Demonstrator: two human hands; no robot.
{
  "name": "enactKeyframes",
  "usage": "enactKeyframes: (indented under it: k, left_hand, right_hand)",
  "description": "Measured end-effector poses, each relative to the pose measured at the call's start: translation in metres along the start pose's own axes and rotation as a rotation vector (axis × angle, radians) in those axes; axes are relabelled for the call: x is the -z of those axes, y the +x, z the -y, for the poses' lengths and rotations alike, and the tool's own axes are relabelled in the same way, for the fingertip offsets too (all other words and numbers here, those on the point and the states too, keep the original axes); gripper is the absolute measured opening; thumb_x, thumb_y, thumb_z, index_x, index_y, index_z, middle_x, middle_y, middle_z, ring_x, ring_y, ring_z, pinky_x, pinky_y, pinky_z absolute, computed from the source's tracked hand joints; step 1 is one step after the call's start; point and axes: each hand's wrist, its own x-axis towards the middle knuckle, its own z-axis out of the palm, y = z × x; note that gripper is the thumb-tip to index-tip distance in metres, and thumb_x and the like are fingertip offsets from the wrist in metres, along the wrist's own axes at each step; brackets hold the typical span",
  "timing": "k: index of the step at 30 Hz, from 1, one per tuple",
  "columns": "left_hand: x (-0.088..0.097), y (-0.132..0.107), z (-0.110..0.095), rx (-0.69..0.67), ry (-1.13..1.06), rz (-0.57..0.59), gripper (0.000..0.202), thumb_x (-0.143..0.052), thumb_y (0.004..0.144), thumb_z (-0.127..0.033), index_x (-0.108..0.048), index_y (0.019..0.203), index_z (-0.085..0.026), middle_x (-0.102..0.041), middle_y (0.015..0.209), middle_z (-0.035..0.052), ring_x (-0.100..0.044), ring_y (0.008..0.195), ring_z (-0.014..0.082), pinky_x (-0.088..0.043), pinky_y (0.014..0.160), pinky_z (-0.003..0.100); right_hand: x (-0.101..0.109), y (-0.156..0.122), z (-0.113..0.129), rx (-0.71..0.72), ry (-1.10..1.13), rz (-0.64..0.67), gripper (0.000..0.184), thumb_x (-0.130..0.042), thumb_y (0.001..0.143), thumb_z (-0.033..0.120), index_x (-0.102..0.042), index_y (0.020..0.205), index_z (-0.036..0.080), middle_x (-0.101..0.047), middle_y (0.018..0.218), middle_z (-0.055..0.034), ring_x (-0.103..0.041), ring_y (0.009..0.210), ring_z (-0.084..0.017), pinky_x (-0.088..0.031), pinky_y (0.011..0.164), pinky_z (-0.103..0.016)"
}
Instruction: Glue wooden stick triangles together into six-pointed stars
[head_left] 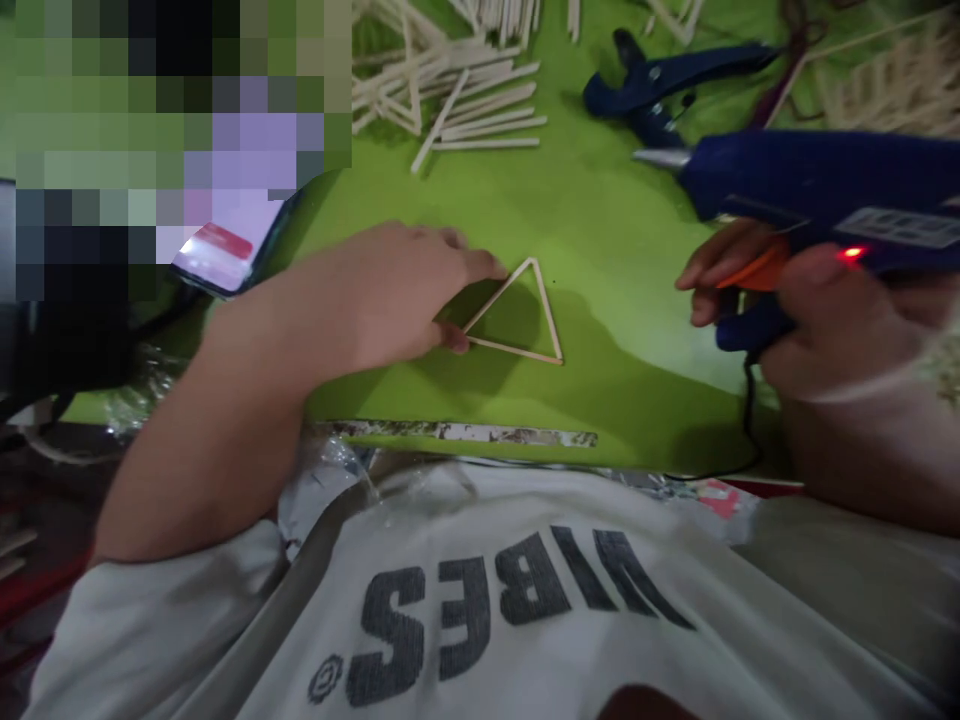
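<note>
Three thin wooden sticks form a triangle (548,308) lying on the green tabletop (600,250). My left hand (397,290) reaches in from the left, its thumb and fingertips gripping the triangle at its left corner and along the upper-left stick. On the right, my right hand (832,320) is wrapped around the handle of a dark blue glue gun (802,185) with an orange trigger. Its metal nozzle points left, above the table and apart from the triangle. A small red light glows on its body near my thumb.
Loose wooden sticks (487,105) lie in a pile at the back. Dark blue cutters (675,80) rest behind the glue gun. More sticks (892,80) are stacked at the back right. A phone (225,250) stands at left. A black cord (750,410) runs down near the front edge.
</note>
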Motion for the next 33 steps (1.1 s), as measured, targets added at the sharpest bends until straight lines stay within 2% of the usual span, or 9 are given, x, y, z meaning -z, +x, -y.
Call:
enactKeyframes:
  k: [2,5,8,12,16,20,23,27,33]
  left_hand:
    - [-0.001,0.002,0.004,-0.049,-0.044,-0.016,0.080,-0.075,0.120,-0.038,-0.053,0.198,-0.038,-0.075,0.182,0.0116,-0.082,0.148,0.0418,-0.066,0.125,0.055]
    - [0.000,0.002,0.008,-0.061,-0.076,-0.044,0.084,-0.078,0.113,-0.048,-0.059,0.193,-0.034,-0.078,0.177,0.0138,-0.082,0.148,0.0451,-0.065,0.127,0.056]
    - [0.007,-0.004,0.006,-0.041,-0.069,-0.034,0.080,-0.075,0.114,-0.052,-0.061,0.189,-0.026,-0.081,0.168,0.0164,-0.082,0.142,0.0432,-0.065,0.123,0.053]
    - [0.013,-0.013,0.005,-0.022,-0.080,-0.068,0.066,-0.070,0.118,-0.049,-0.066,0.176,-0.018,-0.086,0.154,0.0166,-0.083,0.129,0.0364,-0.063,0.109,0.045]
    - [0.010,-0.011,0.012,0.052,-0.075,-0.084,0.063,-0.085,0.108,-0.051,-0.073,0.162,-0.023,-0.088,0.146,0.0152,-0.085,0.127,0.0395,-0.063,0.102,0.047]
    - [0.008,-0.009,0.015,0.092,-0.005,-0.071,0.047,-0.089,0.105,-0.057,-0.078,0.137,-0.024,-0.088,0.125,0.0142,-0.085,0.109,0.0394,-0.059,0.086,0.047]
    - [0.012,-0.012,0.011,0.112,0.055,-0.048,0.040,-0.087,0.108,-0.058,-0.077,0.123,-0.022,-0.084,0.112,0.0132,-0.079,0.096,0.0347,-0.053,0.078,0.044]
    - [0.016,-0.017,0.006,0.120,0.072,-0.042,0.037,-0.080,0.114,-0.056,-0.075,0.119,-0.020,-0.082,0.111,0.0108,-0.073,0.092,0.0254,-0.052,0.080,0.038]
    - [0.014,-0.017,0.007,0.158,0.023,-0.029,0.023,-0.077,0.116,-0.043,-0.076,0.123,-0.021,-0.078,0.107,0.0077,-0.072,0.096,0.0255,-0.056,0.090,0.040]
  right_hand:
    - [-0.004,0.001,0.000,0.110,0.013,-0.067,0.064,-0.112,0.081,0.086,-0.081,0.079,0.030,-0.078,0.075,-0.0033,-0.066,0.057,-0.021,-0.052,0.048,-0.041]
    - [-0.002,0.000,0.004,0.092,-0.051,-0.067,0.063,-0.111,0.086,0.086,-0.087,0.086,0.028,-0.082,0.078,-0.0032,-0.064,0.051,-0.018,-0.047,0.043,-0.038]
    - [0.003,-0.003,0.010,0.081,-0.060,-0.064,0.061,-0.110,0.090,0.083,-0.087,0.088,0.027,-0.084,0.080,-0.0036,-0.065,0.053,-0.017,-0.048,0.044,-0.037]
    - [0.000,-0.006,0.015,0.082,-0.067,0.012,0.047,-0.106,0.101,0.072,-0.093,0.102,0.027,-0.094,0.105,-0.0078,-0.070,0.060,-0.017,-0.053,0.051,-0.038]
    - [-0.005,-0.011,0.011,0.071,-0.079,0.110,0.041,-0.098,0.108,0.072,-0.092,0.098,0.033,-0.087,0.094,-0.0046,-0.072,0.064,-0.022,-0.057,0.056,-0.044]
    - [-0.006,-0.016,0.003,0.021,-0.148,0.065,0.042,-0.098,0.107,0.076,-0.090,0.099,0.036,-0.080,0.082,-0.0037,-0.069,0.061,-0.024,-0.053,0.056,-0.046]
    - [-0.008,-0.019,0.000,0.002,-0.162,0.012,0.043,-0.099,0.104,0.079,-0.090,0.105,0.038,-0.083,0.086,-0.0027,-0.068,0.060,-0.023,-0.054,0.055,-0.044]
    - [-0.012,-0.021,0.001,-0.038,-0.087,0.023,0.051,-0.105,0.097,0.081,-0.094,0.105,0.031,-0.088,0.093,-0.0034,-0.073,0.063,-0.021,-0.059,0.054,-0.039]
    - [-0.014,-0.028,-0.002,-0.204,0.058,0.190,0.053,-0.108,0.096,0.078,-0.097,0.101,0.026,-0.088,0.085,-0.0049,-0.075,0.060,-0.019,-0.060,0.052,-0.033]
